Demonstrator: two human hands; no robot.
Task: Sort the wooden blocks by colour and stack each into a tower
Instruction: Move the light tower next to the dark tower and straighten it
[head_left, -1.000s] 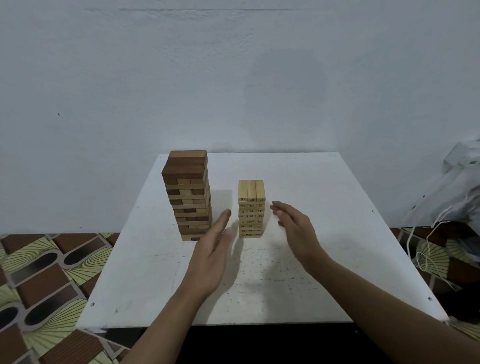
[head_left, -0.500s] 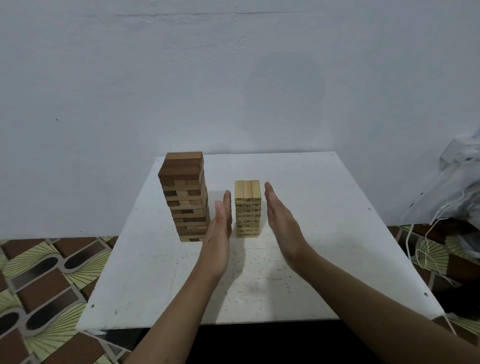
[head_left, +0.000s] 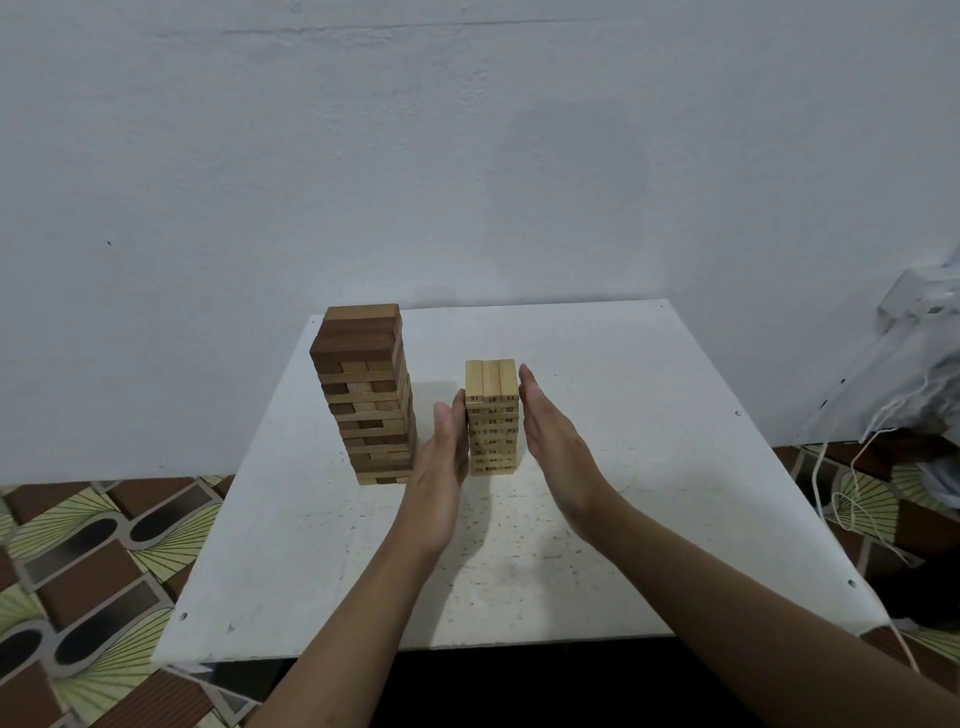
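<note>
My left hand (head_left: 447, 460) and right hand (head_left: 553, 441) stand flat, fingers straight, gripping nothing, the pale tower (head_left: 492, 415) between them; I should press evenly and gently, clear of the dark tower (head_left: 366, 395) beside my left hand

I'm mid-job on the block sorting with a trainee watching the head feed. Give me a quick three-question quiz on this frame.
1. Multiple choice: which tower on the white table stands taller? A) the brown tower B) the pale tower C) both are equal.
2. True or false: the left hand and the right hand flank the pale tower, one on each side, held flat.
3. Fill in: the top layer of the pale tower shows ___ blocks side by side.

Key: 1 A; 2 true; 3 three.
</note>
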